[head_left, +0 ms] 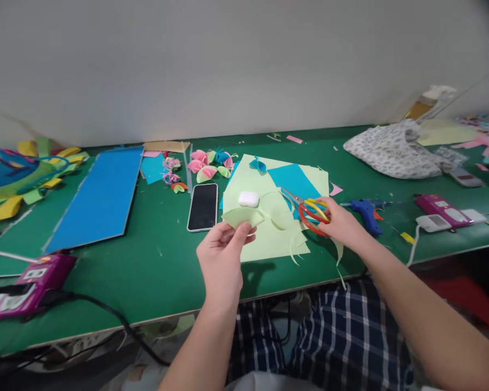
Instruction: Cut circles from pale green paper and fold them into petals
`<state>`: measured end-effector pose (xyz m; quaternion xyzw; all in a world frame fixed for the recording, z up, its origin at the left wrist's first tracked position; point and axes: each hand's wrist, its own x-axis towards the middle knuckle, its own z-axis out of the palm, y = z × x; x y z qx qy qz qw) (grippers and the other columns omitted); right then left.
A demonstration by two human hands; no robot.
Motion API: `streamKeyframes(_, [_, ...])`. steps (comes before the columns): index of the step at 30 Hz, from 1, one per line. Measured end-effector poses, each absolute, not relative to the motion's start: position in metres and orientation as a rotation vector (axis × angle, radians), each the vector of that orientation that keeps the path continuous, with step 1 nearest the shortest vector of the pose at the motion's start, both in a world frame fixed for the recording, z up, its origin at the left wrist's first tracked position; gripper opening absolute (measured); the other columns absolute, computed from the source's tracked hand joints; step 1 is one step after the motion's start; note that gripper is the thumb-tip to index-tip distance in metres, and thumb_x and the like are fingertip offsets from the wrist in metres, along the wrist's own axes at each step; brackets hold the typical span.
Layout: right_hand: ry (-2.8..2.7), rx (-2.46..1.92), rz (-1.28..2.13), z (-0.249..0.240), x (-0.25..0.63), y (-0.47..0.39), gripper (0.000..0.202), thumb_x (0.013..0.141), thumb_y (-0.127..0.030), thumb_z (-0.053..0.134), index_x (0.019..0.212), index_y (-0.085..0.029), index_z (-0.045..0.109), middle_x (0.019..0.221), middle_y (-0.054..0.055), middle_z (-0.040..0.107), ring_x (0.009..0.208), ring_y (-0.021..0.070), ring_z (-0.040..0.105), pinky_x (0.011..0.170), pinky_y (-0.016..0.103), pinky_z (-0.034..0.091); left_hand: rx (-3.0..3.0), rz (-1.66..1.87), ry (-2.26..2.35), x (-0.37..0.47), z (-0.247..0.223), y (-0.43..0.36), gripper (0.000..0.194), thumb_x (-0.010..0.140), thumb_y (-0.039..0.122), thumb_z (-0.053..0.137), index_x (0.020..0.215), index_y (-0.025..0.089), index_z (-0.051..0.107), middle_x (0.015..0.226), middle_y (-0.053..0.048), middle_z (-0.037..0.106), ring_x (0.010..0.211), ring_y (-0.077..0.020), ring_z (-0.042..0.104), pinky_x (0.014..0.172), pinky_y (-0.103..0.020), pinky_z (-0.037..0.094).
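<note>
Between the thumb and fingers of my left hand (224, 255) is a light green paper piece (243, 216), held above the sheets. My right hand (339, 220) grips scissors (309, 213) with red and yellow handles, their blades pointing up and left over the paper. Light green sheets (269, 248) and blue sheets (297, 181) lie stacked under both hands. A white case (249, 199) rests on the stack just beyond the held piece. At the back of the stack sits a small blue folded paper (258, 164). Round green cut pieces (280, 209) lie near the scissor blades.
A phone (202, 207) lies left of the stack, with pink and green paper petals (207, 166) behind it. Farther left are a blue board (100, 195) and a purple power strip (35, 285). To the right are a blue glue gun (365, 213), another power strip (442, 210) and a patterned cloth (395, 150).
</note>
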<state>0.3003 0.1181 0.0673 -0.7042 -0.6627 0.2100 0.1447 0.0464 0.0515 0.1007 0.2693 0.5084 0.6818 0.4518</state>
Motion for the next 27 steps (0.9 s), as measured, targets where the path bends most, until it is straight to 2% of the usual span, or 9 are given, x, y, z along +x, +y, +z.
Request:
streamKeyframes(2, [-1.693, -1.843, 0.732, 0.071, 0.302, 0.104, 0.071, 0.076, -0.024, 0.069, 0.142, -0.024, 0.043, 0.1, 0.007, 0.062, 0.076, 0.0209, 0.065, 0.065, 0.033, 0.053, 0.671, 1.696, 1.251, 0.045, 0.101, 0.05, 0.018, 0.067, 0.026, 0.084, 0.076, 0.017, 0.072, 0.063, 0.002, 0.073, 0.062, -0.0152, 0.073, 0.061, -0.025, 0.06])
streamKeyframes(6, [-1.348, -1.355, 1.056, 0.071, 0.279, 0.055, 0.103, 0.055, -0.048, 0.09, 0.146, -0.038, 0.042, 0.101, 0.004, 0.056, 0.07, 0.0204, 0.058, 0.066, 0.04, 0.057, 0.69, 1.718, 1.229, 0.05, 0.103, 0.049, 0.015, 0.069, 0.025, 0.083, 0.077, 0.017, 0.073, 0.064, 0.002, 0.073, 0.061, -0.0144, 0.073, 0.061, -0.024, 0.06])
streamKeyframes(8, [-1.346, -1.138, 1.119, 0.066, 0.258, 0.026, 0.114, 0.045, -0.061, 0.092, 0.145, -0.04, 0.042, 0.111, 0.006, 0.057, 0.079, 0.0233, 0.06, 0.079, 0.044, 0.057, 0.699, 1.748, 1.225, 0.054, 0.105, 0.048, 0.014, 0.07, 0.024, 0.083, 0.077, 0.017, 0.073, 0.063, 0.003, 0.073, 0.059, -0.0135, 0.072, 0.062, -0.023, 0.06])
streamKeyframes(10, [-1.402, -1.053, 1.191, 0.06, 0.238, 0.004, 0.122, 0.034, -0.065, 0.092, 0.144, -0.041, 0.045, 0.119, 0.006, 0.057, 0.092, 0.0271, 0.061, 0.09, 0.045, 0.054, 0.718, 1.775, 1.242, 0.058, 0.107, 0.046, 0.012, 0.07, 0.023, 0.083, 0.076, 0.018, 0.073, 0.063, 0.004, 0.073, 0.058, -0.0128, 0.072, 0.062, -0.022, 0.06])
streamKeyframes(12, [-1.315, -1.107, 1.202, 0.057, 0.222, -0.008, 0.109, 0.038, -0.061, 0.094, 0.137, -0.04, 0.051, 0.114, 0.005, 0.059, 0.096, 0.0268, 0.061, 0.089, 0.042, 0.054, 0.758, 1.779, 1.284, 0.061, 0.107, 0.043, 0.011, 0.07, 0.023, 0.083, 0.075, 0.019, 0.073, 0.062, 0.004, 0.073, 0.058, -0.0126, 0.072, 0.062, -0.021, 0.061])
streamKeyframes(14, [-1.144, -1.114, 1.117, 0.057, 0.211, -0.008, 0.075, 0.054, -0.056, 0.091, 0.119, -0.039, 0.06, 0.098, 0.001, 0.061, 0.083, 0.0211, 0.061, 0.079, 0.037, 0.056, 0.821, 1.743, 1.341, 0.063, 0.105, 0.039, 0.011, 0.07, 0.023, 0.083, 0.075, 0.02, 0.074, 0.063, 0.004, 0.073, 0.059, -0.0136, 0.072, 0.062, -0.022, 0.061])
streamKeyframes(17, [-1.024, -1.148, 0.995, 0.065, 0.206, 0.006, 0.042, 0.07, -0.035, 0.087, 0.102, -0.035, 0.06, 0.095, -0.002, 0.063, 0.073, 0.0155, 0.059, 0.075, 0.032, 0.055, 0.91, 1.576, 1.394, 0.067, 0.094, 0.034, 0.011, 0.07, 0.027, 0.082, 0.073, 0.02, 0.074, 0.064, 0.001, 0.074, 0.061, -0.0164, 0.072, 0.062, -0.025, 0.061])
streamKeyframes(21, [-1.054, -1.165, 1.123, 0.073, 0.208, 0.022, 0.04, 0.067, -0.024, 0.084, 0.096, -0.031, 0.056, 0.098, 0.0, 0.066, 0.077, 0.0165, 0.063, 0.075, 0.033, 0.057, 0.914, 1.342, 1.349, 0.074, 0.077, 0.027, 0.011, 0.07, 0.029, 0.081, 0.074, 0.02, 0.075, 0.069, -0.001, 0.076, 0.064, -0.0177, 0.072, 0.064, -0.027, 0.06])
streamKeyframes(27, [-0.99, -1.182, 1.244, 0.068, 0.212, 0.027, 0.039, 0.064, -0.025, 0.081, 0.09, -0.028, 0.053, 0.08, -0.004, 0.058, 0.058, 0.0119, 0.057, 0.059, 0.027, 0.056, 0.773, 1.186, 1.18, 0.084, 0.064, 0.024, 0.013, 0.068, 0.029, 0.083, 0.07, 0.019, 0.075, 0.065, -0.001, 0.074, 0.058, -0.0138, 0.068, 0.061, -0.024, 0.058])
